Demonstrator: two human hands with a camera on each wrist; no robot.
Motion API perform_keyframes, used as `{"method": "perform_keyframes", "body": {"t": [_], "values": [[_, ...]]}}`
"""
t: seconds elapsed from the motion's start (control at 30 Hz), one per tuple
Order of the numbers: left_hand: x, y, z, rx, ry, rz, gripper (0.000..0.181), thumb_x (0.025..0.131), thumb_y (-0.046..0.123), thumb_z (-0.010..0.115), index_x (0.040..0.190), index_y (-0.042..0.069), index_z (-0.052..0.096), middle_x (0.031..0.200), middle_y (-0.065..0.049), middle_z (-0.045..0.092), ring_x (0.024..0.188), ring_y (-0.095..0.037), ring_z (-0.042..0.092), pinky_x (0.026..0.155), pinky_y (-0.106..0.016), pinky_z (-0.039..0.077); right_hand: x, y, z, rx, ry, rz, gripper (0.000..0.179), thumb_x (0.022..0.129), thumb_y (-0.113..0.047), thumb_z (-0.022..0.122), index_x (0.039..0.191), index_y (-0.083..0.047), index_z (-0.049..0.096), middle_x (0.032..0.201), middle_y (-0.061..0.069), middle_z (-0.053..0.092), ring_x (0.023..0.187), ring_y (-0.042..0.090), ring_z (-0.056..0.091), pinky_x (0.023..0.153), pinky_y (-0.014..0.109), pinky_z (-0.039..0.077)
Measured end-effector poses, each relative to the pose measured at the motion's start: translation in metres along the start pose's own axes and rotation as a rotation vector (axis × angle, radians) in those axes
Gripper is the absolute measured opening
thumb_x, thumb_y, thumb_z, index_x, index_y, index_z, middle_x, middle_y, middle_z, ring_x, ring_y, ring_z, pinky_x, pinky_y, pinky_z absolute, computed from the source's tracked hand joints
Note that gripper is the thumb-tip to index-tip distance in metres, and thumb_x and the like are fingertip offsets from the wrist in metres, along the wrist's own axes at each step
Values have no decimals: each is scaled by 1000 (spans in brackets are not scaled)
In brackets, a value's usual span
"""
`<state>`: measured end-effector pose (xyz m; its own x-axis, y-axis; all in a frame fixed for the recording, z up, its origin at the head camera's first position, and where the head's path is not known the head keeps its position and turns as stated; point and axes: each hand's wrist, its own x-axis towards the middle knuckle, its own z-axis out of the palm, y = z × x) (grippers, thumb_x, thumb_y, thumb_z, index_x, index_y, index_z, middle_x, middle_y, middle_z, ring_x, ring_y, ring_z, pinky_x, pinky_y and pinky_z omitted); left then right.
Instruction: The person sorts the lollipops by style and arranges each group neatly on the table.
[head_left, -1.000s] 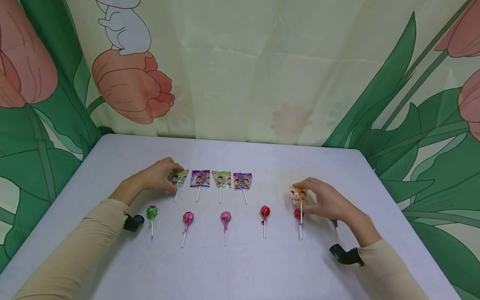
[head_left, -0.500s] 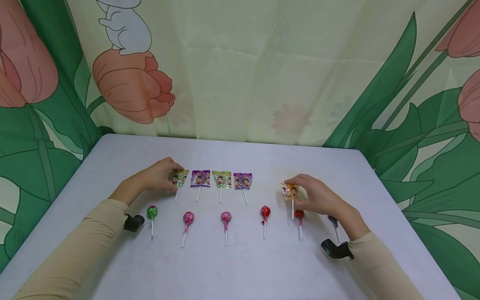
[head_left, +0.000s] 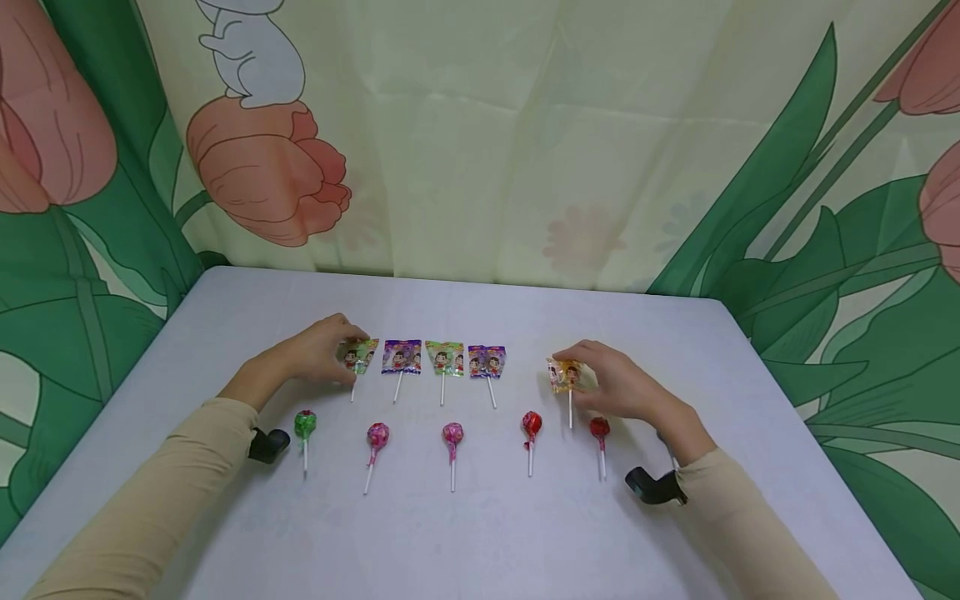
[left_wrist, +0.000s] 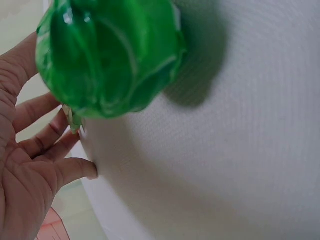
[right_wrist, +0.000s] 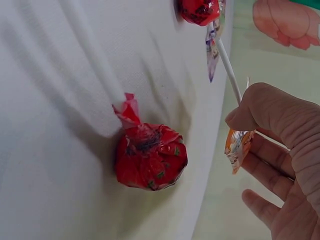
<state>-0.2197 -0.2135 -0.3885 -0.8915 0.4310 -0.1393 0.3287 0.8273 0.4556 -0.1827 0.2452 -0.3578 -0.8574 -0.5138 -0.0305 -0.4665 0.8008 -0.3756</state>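
Observation:
My right hand [head_left: 626, 383] pinches a lollipop in an orange-yellow flat wrapper [head_left: 562, 377] above the table, its white stick pointing down. In the right wrist view the thumb and fingers close on this wrapper [right_wrist: 238, 146]. My left hand [head_left: 318, 354] rests at the left end of the back row, its fingertips at the edge of a green-wrapped lollipop [head_left: 362, 356]. The left wrist view shows that thumb apart from the fingers. Rightward in the row lie a purple lollipop [head_left: 402, 357], a green one [head_left: 447, 358] and another purple one [head_left: 487, 362].
A front row on the white table [head_left: 480, 542] holds round lollipops: green [head_left: 305, 424], two pink [head_left: 378, 435], and two red [head_left: 532, 423]. A dark one lies partly behind the right wrist. Black wrist cameras [head_left: 654, 486] stick out from the sleeves. A printed curtain hangs behind.
My right hand has moved left and slightly away from me with the orange-yellow lollipop, from above the right-hand red lollipop toward the back row. The left hand has stayed in place.

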Motion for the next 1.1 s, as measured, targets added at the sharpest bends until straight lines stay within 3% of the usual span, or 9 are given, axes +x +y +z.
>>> {"method": "perform_keyframes", "body": {"t": [1.1], "values": [[-1,0,0,3,2,13,68,76,19,87,134,-4,61,113,-15,57,103,-28,54,96,-49,49,49,-7,7,-26,-60,-18,57,84,-11,81,138,-5,62,135,14,62,126,34,55,109,54,44]]}}
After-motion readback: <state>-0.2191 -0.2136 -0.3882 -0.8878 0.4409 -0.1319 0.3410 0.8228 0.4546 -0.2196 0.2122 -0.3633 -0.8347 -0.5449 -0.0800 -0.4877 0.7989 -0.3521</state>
